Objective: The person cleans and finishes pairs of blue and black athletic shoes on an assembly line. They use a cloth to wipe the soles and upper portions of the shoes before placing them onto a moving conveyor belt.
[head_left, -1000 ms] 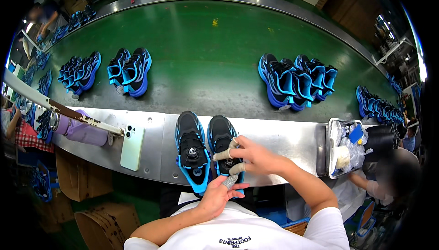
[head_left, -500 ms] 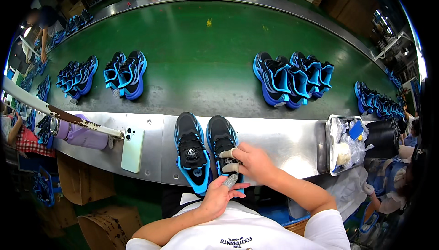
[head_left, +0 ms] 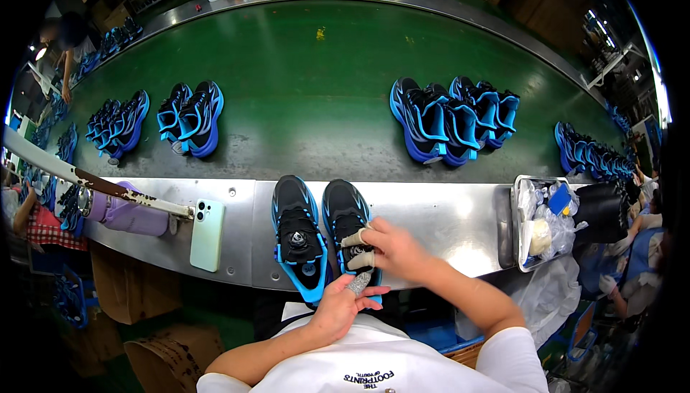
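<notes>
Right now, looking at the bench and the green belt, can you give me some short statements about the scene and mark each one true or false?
1. Both hands are at the right shoe of the black and blue pair on the steel bench. True.
2. The left shoe lies on the green belt. False: it stands on the bench beside the right shoe.
3. A pale green phone lies left of the pair. True.
4. The right hand has bare fingertips. False: two fingers are wrapped in tape.
5. The left hand holds the phone. False: it is at the shoe's heel end.
</notes>
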Available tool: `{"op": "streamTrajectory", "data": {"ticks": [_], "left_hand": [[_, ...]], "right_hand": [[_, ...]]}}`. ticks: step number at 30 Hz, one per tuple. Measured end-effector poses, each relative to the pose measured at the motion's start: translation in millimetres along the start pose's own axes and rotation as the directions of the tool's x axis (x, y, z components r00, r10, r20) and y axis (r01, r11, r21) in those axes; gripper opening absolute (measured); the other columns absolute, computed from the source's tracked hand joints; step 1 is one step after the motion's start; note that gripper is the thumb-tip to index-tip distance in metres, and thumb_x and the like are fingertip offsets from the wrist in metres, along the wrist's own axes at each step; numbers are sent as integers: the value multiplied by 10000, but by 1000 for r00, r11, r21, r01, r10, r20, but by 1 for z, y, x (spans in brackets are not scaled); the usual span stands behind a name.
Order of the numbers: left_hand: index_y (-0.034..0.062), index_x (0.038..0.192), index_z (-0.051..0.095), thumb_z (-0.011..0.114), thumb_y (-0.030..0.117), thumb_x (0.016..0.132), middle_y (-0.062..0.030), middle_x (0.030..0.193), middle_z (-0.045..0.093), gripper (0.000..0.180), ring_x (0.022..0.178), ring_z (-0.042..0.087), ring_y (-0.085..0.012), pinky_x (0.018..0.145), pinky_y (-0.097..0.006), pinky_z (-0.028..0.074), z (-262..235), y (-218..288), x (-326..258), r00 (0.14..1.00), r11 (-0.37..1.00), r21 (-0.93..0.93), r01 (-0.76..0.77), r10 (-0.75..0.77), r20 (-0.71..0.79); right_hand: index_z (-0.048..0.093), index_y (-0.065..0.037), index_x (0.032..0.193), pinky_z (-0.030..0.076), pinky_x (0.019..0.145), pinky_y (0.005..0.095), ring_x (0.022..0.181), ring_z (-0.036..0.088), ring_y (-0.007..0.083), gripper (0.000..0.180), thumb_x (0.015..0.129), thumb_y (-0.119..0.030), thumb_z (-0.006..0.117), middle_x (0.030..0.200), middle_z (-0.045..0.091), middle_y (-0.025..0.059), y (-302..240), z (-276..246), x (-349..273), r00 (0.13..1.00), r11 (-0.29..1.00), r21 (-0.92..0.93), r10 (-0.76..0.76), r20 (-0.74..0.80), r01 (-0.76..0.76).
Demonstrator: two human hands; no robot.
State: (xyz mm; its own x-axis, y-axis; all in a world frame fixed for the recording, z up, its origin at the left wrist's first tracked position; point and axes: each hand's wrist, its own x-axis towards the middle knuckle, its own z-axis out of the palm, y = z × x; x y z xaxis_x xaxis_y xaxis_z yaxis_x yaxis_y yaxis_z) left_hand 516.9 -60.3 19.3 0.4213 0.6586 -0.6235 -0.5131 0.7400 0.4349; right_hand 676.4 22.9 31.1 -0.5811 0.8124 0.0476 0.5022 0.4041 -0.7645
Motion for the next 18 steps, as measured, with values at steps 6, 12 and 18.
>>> {"op": "streamTrajectory", "data": {"ticks": [6, 12, 18], "left_hand": [[-61, 1152, 485, 374, -3, 965, -160, 1150, 556, 225, 1085, 611, -306, 769, -339, 553, 4, -1, 3, 999, 1000, 21, 1, 0, -46], [-63, 1182, 477, 401, 36, 980, -155, 1142, 557, 238, 1080, 613, -304, 781, -348, 550, 0, -4, 3, 1000, 1000, 1, -10, 10, -11], [-66, 1184, 470, 403, 46, 984, -192, 1175, 553, 239, 1058, 621, -304, 792, -356, 547, 0, -1, 3, 1000, 1000, -9, 20, -20, 8]], "right_hand": [[673, -193, 1150, 463, 658, 360, 759, 550, 251, 387, 769, -204, 740, 857, 501, 92, 16, -19, 16, 961, 987, 91, -153, 229, 135], [691, -151, 1136, 440, 587, 314, 629, 504, 217, 421, 727, -205, 777, 732, 472, 60, 0, 18, -12, 976, 1000, -18, -6, -217, 2], [680, -123, 1101, 473, 718, 364, 799, 533, 289, 345, 759, -136, 726, 884, 489, 111, 14, -10, 1, 986, 988, 105, -122, 111, 111]]}}
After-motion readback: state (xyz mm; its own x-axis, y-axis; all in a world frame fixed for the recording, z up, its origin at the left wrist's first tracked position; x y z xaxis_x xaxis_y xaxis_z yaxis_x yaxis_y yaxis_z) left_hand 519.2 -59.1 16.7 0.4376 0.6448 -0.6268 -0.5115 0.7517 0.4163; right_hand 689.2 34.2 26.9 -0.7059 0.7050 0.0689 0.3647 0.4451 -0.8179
